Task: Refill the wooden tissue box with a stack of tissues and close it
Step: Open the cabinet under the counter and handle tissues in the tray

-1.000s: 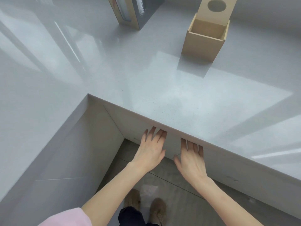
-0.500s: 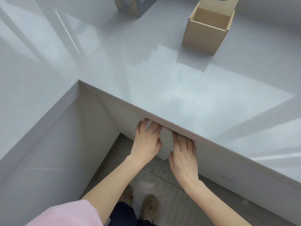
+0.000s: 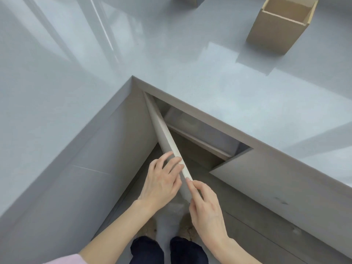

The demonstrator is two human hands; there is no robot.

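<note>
The wooden tissue box (image 3: 276, 31) stands open-topped on the grey counter (image 3: 190, 63) at the far right; its inside looks bare and its lid is out of frame. Below the counter edge a cabinet door (image 3: 167, 143) is swung open toward me. My left hand (image 3: 162, 183) grips the door's top edge with fingers curled over it. My right hand (image 3: 205, 204) holds the same door edge nearer its free corner. No tissues are clearly visible; a pale shape (image 3: 182, 121) sits inside the cabinet, too dim to identify.
The counter forms an L with an inner corner (image 3: 133, 79) just ahead of me. A second cabinet door (image 3: 266, 180) stays closed on the right. The corner of another box (image 3: 188, 0) shows at the top edge. My feet (image 3: 167, 231) stand on the floor below.
Both hands were at the cabinet front under the counter edge; the door has now swung open toward me with both hands on its top edge. The camera has moved closer to the counter.
</note>
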